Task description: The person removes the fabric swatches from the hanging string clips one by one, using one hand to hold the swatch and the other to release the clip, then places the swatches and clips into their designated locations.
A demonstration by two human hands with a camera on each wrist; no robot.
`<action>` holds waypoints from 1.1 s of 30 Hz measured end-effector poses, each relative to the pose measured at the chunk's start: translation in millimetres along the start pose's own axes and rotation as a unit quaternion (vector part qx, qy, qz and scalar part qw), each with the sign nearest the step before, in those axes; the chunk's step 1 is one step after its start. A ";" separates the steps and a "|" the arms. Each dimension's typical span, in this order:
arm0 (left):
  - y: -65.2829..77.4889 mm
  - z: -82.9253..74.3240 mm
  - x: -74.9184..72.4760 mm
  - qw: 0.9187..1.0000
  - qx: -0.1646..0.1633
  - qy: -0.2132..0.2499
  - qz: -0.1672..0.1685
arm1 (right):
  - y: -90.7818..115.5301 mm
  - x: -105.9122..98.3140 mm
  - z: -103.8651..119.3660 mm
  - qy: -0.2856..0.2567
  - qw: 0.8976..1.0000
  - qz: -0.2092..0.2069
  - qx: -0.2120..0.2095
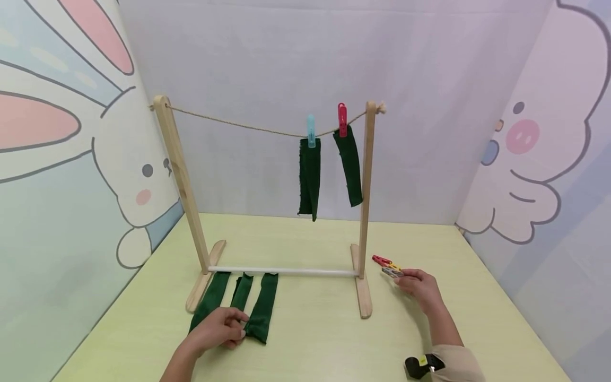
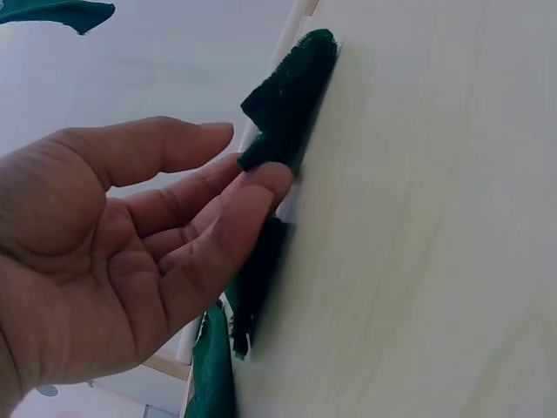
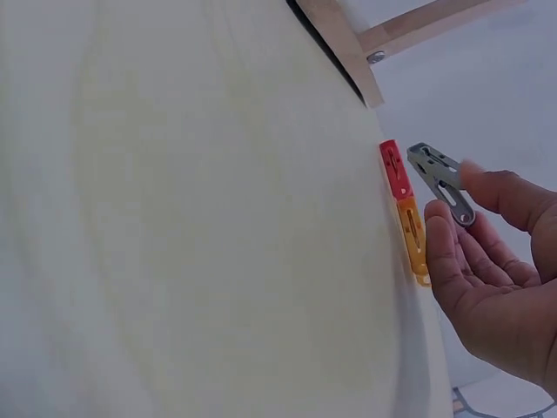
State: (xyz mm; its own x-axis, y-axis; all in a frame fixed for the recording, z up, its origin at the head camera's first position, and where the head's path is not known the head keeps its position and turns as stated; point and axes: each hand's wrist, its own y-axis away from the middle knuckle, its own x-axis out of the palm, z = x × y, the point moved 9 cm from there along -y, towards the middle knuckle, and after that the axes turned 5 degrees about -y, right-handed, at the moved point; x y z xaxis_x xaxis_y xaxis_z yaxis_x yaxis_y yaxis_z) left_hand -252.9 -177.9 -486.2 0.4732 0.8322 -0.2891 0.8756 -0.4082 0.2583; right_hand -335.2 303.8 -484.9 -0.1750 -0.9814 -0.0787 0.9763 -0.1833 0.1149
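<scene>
In the head view, three dark green cloth strips lie on the table: a left one (image 1: 214, 297), a middle one (image 1: 242, 293) and a right one (image 1: 267, 302). My left hand (image 1: 220, 330) is at the lower part of the right strip, fingertips right at its creased edge. The left wrist view shows this hand (image 2: 165, 235) with loosely bent fingers, its thumb apart from them and green cloth (image 2: 296, 91) beyond. My right hand (image 3: 505, 261) pinches a grey clothespin (image 3: 442, 178) between thumb and fingers. Beside it on the table lie a red clothespin (image 3: 396, 170) and a yellow clothespin (image 3: 412, 235).
A wooden frame (image 1: 183, 180) with a rope line (image 1: 238, 125) stands in the middle. Two green strips hang near its right post (image 1: 366, 185), under a light blue clothespin (image 1: 311, 131) and a red clothespin (image 1: 342, 121). A white bar (image 1: 296, 271) joins the feet.
</scene>
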 end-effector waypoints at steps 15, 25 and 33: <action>-3.8 -18.4 -11.8 0.998 0.046 0.003 -0.053 | -7.4 3.4 -6.5 0.084 0.995 -0.029 0.034; -11.9 -32.6 -12.6 0.993 0.088 0.018 -0.072 | -7.1 1.7 -7.1 0.149 0.987 -0.036 0.040; -20.4 -44.3 -15.5 0.989 0.111 0.007 -0.099 | -9.7 1.1 -5.7 0.159 0.986 -0.036 0.040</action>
State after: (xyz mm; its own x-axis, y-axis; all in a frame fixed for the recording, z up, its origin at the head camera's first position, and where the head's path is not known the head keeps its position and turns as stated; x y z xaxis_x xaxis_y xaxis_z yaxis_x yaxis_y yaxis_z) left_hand -282.4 -165.8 -446.1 0.2902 0.9086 -0.3004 0.9514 -0.3078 -0.0120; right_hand -344.2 304.8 -491.7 -0.1829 -0.9004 -0.3947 0.9473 -0.2688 0.1742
